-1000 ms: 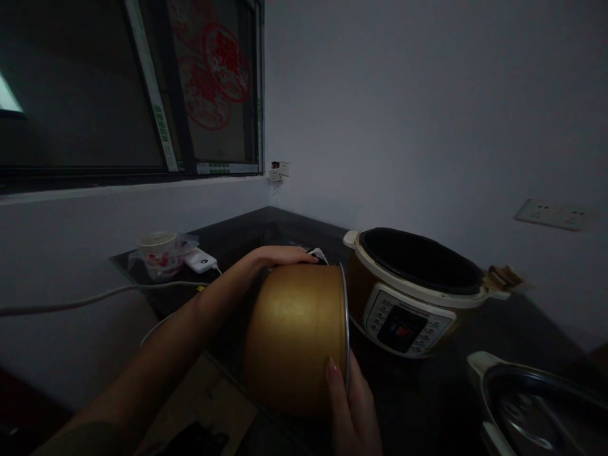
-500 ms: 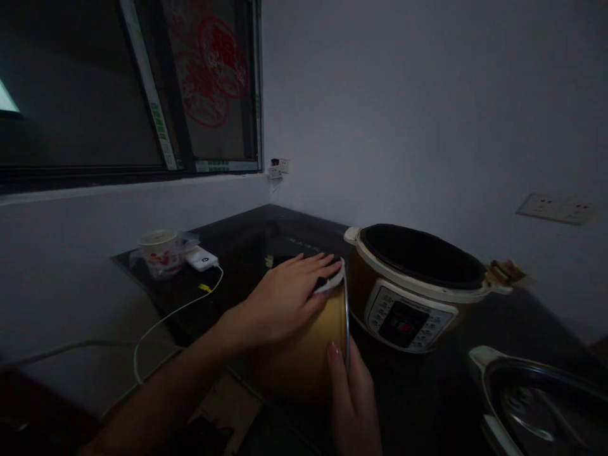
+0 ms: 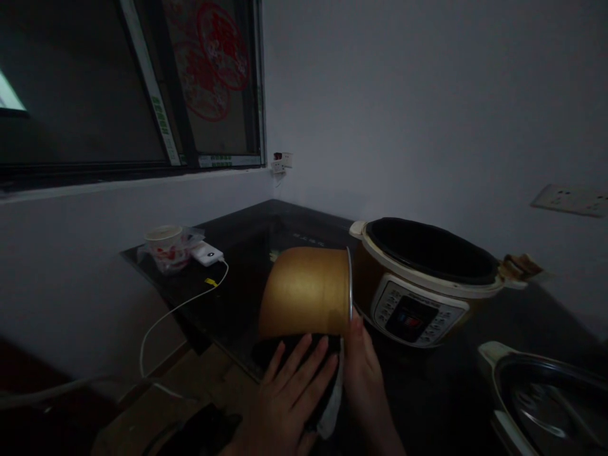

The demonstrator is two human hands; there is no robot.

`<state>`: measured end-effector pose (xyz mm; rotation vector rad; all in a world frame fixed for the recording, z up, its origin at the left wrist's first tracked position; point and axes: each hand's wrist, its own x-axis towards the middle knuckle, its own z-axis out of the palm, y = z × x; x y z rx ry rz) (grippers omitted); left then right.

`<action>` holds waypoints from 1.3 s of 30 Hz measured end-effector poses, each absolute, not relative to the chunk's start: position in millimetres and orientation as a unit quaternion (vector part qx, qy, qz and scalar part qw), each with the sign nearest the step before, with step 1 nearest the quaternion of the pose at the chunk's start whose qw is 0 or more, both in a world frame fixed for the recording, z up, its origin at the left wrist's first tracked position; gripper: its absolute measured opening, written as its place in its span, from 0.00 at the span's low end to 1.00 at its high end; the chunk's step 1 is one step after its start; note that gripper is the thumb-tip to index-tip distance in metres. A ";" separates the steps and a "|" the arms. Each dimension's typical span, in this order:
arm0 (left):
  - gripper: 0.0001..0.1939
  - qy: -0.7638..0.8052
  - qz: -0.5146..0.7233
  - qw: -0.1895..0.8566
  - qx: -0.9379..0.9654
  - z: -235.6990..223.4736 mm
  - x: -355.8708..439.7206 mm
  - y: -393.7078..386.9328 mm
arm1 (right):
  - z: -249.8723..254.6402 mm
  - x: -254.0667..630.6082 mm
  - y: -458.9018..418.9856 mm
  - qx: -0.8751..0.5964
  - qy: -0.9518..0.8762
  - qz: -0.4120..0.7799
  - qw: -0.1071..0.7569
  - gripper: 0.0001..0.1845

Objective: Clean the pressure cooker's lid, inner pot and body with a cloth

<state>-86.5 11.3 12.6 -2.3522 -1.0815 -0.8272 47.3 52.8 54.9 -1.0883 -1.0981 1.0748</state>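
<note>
A golden rice-cooker inner pot lies tilted on its side, with its metal rim facing right. My left hand lies with fingers spread over a black cloth with a white edge, holding it against the pot's lower near side. My right hand grips the pot by the rim at the lower right, thumb on the outside; its other fingers are mostly hidden. Just right of the pot stands the cooker body, its top uncovered and its interior dark.
A detached lid lies at the lower right. At the left of the dark counter are a bagged cup and a white power bank with a cable. A folded brown item rests on the cooker's right handle.
My left hand has moved with the cloth from the pot's upper side down to its lower near side, exposing the golden top. My right hand stays at the rim.
</note>
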 end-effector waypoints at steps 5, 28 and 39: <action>0.38 -0.416 -0.316 0.210 -0.826 30.6 -77.5 24.3 | 52.1 47.9 58.7 -0.443 -0.457 0.500 0.587 0.46; 0.23 -0.495 -0.152 -0.100 -0.850 167.2 -103.2 168.1 | 56.3 46.5 37.4 -0.463 -0.494 0.486 0.552 0.33; 0.20 -0.463 -0.166 -0.114 -0.863 172.2 -102.2 170.3 | 28.7 59.5 32.8 -0.498 -0.496 0.484 0.521 0.29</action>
